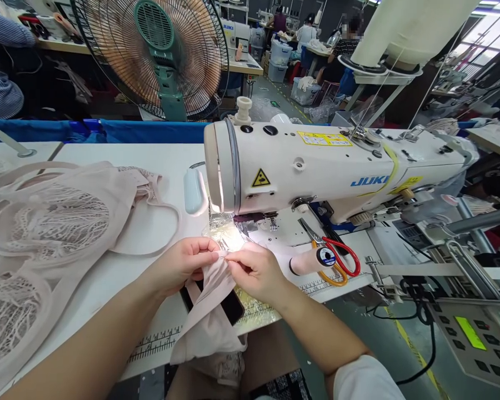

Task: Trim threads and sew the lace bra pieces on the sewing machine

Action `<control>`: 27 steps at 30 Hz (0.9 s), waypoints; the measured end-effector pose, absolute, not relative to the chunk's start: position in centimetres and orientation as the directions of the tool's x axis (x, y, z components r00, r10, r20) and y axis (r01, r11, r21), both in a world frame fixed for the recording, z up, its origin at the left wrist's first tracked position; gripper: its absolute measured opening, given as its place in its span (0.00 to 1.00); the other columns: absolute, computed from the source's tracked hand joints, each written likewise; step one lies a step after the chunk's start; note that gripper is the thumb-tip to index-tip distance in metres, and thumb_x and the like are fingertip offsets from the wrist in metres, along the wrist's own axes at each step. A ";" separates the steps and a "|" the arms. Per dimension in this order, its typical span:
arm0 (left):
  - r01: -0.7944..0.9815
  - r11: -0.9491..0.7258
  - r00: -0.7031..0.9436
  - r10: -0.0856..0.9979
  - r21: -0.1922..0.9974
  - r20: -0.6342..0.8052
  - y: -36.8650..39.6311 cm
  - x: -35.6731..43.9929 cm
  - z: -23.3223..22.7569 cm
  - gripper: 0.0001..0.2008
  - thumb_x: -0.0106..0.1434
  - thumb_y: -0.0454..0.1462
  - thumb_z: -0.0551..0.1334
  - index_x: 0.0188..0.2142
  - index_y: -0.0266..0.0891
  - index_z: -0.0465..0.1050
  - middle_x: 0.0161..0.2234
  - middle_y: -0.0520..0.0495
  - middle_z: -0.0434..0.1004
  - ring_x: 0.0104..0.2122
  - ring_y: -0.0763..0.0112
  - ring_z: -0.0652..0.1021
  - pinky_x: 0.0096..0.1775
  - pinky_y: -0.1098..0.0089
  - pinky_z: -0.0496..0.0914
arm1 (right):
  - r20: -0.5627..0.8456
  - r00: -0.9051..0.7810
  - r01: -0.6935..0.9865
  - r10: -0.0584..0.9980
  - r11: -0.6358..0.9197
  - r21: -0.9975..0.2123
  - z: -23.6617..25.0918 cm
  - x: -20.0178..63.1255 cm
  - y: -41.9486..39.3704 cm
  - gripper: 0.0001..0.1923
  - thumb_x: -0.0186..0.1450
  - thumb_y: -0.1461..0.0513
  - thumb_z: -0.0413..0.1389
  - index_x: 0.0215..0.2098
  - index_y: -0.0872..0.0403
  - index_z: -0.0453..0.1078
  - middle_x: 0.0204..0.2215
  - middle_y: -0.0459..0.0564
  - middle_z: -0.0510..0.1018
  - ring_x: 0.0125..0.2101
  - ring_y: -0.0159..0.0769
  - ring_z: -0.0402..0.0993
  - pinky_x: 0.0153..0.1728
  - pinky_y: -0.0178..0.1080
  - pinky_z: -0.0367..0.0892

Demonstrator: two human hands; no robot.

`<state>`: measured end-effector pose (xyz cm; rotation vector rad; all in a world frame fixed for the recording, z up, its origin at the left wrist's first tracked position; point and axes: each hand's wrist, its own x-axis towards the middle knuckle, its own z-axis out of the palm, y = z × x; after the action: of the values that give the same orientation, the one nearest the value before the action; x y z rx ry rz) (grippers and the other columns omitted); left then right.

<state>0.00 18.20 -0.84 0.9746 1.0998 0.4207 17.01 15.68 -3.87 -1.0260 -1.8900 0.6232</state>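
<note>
Pale pink fabric, apparently part of a bra (210,311), hangs from my fingers over the table's front edge toward my lap. My left hand (187,261) pinches its upper edge between thumb and forefinger. Close beside it, my right hand (254,271) pinches the same edge, the fingertips of both hands almost touching. They are just in front of the lit needle area of a white sewing machine (283,166). A dark phone (233,306) lies partly hidden behind the hanging cloth.
Several pale pink lace bras (58,222) are piled at the left. A thread spool (310,261) and scissors with red and orange handles (345,255) lie right of my hands. A large fan (162,55) stands behind the table. A control panel (470,333) is at lower right. People sit farther back.
</note>
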 end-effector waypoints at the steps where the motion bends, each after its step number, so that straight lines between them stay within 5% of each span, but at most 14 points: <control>1: 0.168 0.536 0.430 0.715 0.827 -0.551 18.2 0.0 -0.8 0.17 0.48 0.44 0.62 0.25 0.33 0.60 0.17 0.57 0.52 0.16 0.89 0.53 0.18 0.84 0.47 | 0.456 -0.277 0.412 0.846 0.534 -0.738 -3.8 17.1 15.7 0.09 0.58 0.66 0.49 0.29 0.56 0.72 0.19 0.45 0.66 0.21 0.27 0.61 0.22 0.30 0.59; 7: 0.186 0.546 0.404 0.715 0.817 -0.570 18.4 0.2 -0.3 0.17 0.47 0.44 0.62 0.24 0.32 0.60 0.17 0.58 0.52 0.16 0.89 0.54 0.18 0.84 0.47 | 0.478 -0.151 0.477 0.865 0.487 -0.731 -3.2 17.6 16.1 0.08 0.56 0.68 0.49 0.23 0.58 0.69 0.17 0.44 0.64 0.20 0.26 0.60 0.21 0.29 0.57; 16: 0.208 0.532 0.386 0.726 0.821 -0.569 18.5 0.1 -1.0 0.15 0.49 0.43 0.61 0.24 0.32 0.59 0.18 0.57 0.52 0.16 0.89 0.54 0.19 0.83 0.48 | 0.679 0.119 0.299 0.724 0.626 -0.720 -2.9 18.4 15.7 0.09 0.59 0.71 0.48 0.35 0.56 0.67 0.23 0.46 0.65 0.25 0.27 0.63 0.23 0.32 0.62; 24: 0.258 0.496 0.368 0.743 0.829 -0.559 18.5 -0.3 -1.6 0.14 0.51 0.43 0.59 0.25 0.32 0.59 0.19 0.56 0.52 0.17 0.88 0.54 0.20 0.82 0.48 | 0.830 0.202 0.368 0.519 0.746 -0.556 -3.5 20.0 15.2 0.16 0.57 0.73 0.49 0.41 0.56 0.66 0.27 0.50 0.68 0.29 0.32 0.66 0.26 0.36 0.65; 27: 0.259 0.492 0.380 0.739 0.831 -0.556 18.4 -0.2 -1.4 0.14 0.51 0.43 0.59 0.25 0.32 0.59 0.19 0.56 0.52 0.18 0.88 0.54 0.20 0.82 0.48 | 0.818 0.066 0.429 0.571 0.724 -0.540 -2.9 20.1 15.4 0.14 0.57 0.73 0.49 0.40 0.56 0.66 0.26 0.49 0.67 0.28 0.30 0.65 0.26 0.34 0.64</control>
<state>-0.19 18.41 -1.45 1.0589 1.1841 0.3943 20.05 15.37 -2.86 -0.8408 -1.5593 0.1286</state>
